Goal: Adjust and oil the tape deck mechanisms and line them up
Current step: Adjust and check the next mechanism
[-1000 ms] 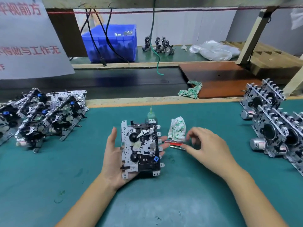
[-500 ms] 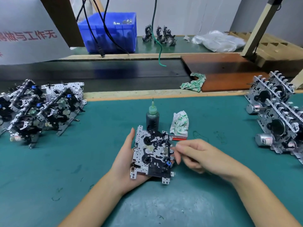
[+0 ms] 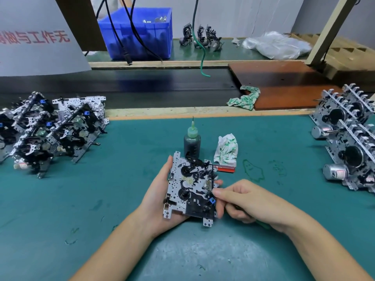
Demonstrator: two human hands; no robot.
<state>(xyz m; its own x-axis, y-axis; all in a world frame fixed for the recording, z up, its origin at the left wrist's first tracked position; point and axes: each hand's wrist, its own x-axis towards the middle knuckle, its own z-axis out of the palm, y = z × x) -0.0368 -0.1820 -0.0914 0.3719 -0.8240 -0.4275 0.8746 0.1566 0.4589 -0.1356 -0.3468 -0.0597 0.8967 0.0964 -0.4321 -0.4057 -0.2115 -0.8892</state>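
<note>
We cradle the tape deck mechanism [image 3: 191,188] flat in our left hand [image 3: 160,199] above the desk [image 3: 101,199], long axis pointing away from us, while our right hand [image 3: 245,201], fingers curled round a thin tool, touches its right edge.

The right hand [image 3: 249,201] hides most of a slim tool; the right-side mechanisms [image 3: 353,151] run off-frame.

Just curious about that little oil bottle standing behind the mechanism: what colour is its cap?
Green, over a dark body, on the oil bottle; the head view shows it.
</note>
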